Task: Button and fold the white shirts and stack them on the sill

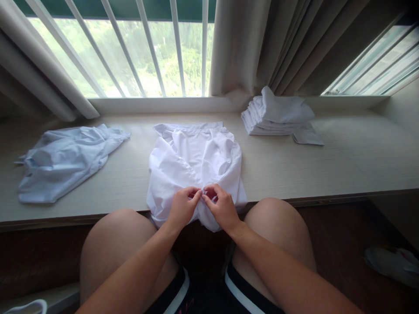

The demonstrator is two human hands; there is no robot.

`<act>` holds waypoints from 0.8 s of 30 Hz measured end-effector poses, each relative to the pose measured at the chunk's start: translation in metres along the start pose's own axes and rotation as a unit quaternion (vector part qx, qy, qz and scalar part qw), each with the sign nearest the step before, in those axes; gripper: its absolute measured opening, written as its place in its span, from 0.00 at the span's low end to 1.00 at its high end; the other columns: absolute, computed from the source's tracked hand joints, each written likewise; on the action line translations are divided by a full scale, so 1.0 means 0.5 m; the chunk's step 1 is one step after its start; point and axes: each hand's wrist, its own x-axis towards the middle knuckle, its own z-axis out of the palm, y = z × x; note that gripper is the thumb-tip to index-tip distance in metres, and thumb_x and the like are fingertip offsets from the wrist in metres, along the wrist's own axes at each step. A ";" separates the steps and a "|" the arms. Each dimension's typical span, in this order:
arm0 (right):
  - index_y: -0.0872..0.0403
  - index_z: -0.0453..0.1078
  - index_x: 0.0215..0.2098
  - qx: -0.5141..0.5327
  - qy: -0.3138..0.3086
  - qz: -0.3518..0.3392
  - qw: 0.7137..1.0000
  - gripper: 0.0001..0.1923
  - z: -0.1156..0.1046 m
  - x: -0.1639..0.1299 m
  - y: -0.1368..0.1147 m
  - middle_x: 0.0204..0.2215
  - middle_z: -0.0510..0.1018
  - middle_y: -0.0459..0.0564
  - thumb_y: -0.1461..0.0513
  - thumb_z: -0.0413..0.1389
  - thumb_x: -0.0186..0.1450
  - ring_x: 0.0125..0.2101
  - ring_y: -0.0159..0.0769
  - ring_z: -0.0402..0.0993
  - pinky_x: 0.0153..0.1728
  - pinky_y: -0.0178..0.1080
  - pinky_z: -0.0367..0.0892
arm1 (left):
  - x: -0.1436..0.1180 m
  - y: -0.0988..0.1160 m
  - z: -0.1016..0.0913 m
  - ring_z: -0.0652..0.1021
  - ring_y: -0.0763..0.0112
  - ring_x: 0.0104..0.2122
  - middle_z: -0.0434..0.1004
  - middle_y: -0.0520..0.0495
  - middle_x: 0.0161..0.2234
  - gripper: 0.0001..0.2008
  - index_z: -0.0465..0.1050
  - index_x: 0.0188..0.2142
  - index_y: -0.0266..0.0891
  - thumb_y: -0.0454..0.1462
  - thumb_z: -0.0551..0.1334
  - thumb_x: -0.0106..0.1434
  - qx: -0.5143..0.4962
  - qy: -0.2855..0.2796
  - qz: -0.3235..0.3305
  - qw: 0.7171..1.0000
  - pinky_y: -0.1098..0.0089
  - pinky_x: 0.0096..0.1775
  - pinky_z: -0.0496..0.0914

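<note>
At centre frame a white shirt (193, 165) lies on the ledge (327, 165), its lower part hanging over the near edge. The left hand (181, 208) and right hand (222, 206) meet there — fingertips pinched on the cloth at the front opening. The fabric looks light, soft and limp — best taken by its edges.

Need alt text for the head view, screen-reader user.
Both hands, left hand and right hand, pinch the near edge of a white shirt on a window ledge. A crumpled shirt lies left; folded shirts are stacked right.
</note>
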 end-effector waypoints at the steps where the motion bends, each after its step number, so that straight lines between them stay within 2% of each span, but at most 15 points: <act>1: 0.49 0.73 0.42 -0.001 0.000 0.000 1.000 0.07 0.000 0.000 -0.001 0.37 0.81 0.46 0.58 0.57 0.67 0.35 0.37 0.77 0.39 0.38 0.70 | 0.001 0.000 -0.001 0.82 0.62 0.35 0.86 0.48 0.35 0.13 0.84 0.37 0.41 0.42 0.61 0.65 -0.001 -0.001 0.000 1.000 0.67 0.40 0.72; 6: 0.49 0.73 0.43 0.000 0.000 -0.005 1.000 0.07 -0.001 0.000 0.001 0.38 0.81 0.46 0.60 0.55 0.68 0.37 0.37 0.77 0.41 0.39 0.70 | 0.003 0.001 -0.004 0.81 0.62 0.36 0.86 0.47 0.35 0.13 0.84 0.38 0.40 0.42 0.61 0.65 -0.017 -0.013 -0.003 1.000 0.67 0.41 0.72; 24: 0.49 0.74 0.43 0.018 0.000 -0.012 1.000 0.08 -0.002 0.002 0.004 0.38 0.81 0.46 0.60 0.55 0.68 0.35 0.36 0.77 0.40 0.39 0.70 | -0.002 0.003 -0.002 0.82 0.61 0.37 0.85 0.46 0.36 0.13 0.83 0.38 0.39 0.43 0.63 0.63 -0.037 -0.016 -0.011 0.999 0.67 0.41 0.73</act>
